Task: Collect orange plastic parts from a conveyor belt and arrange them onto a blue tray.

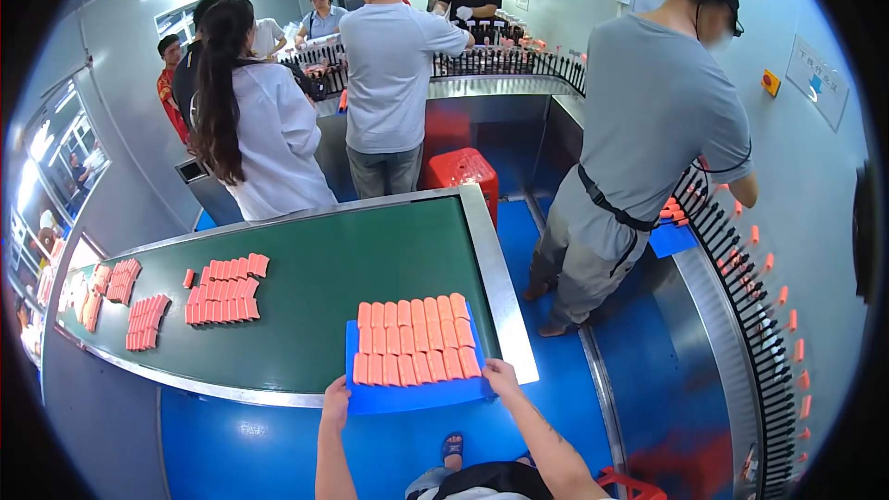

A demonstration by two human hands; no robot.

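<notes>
Between my two hands is a thin blue sheet (407, 398), partly over the near edge of a green conveyor belt (315, 333). Three rows of coral-coloured, rounded plastic-looking pieces (404, 341) lie on it. My left hand (337, 400) grips the sheet's near left corner, its fingers closed on the edge. At the right edge, the fingers of my right hand (501, 377) are closed on the sheet too. The undersides of both grips are hidden.
Further left on the belt lie groups of coral pieces (222, 300). A metal end rail (500, 287) borders the belt. A red stool (463, 171) stands beyond it. To the right, a person in grey (648, 102) works at a curved line of black holders (755, 333). Others stand at the back.
</notes>
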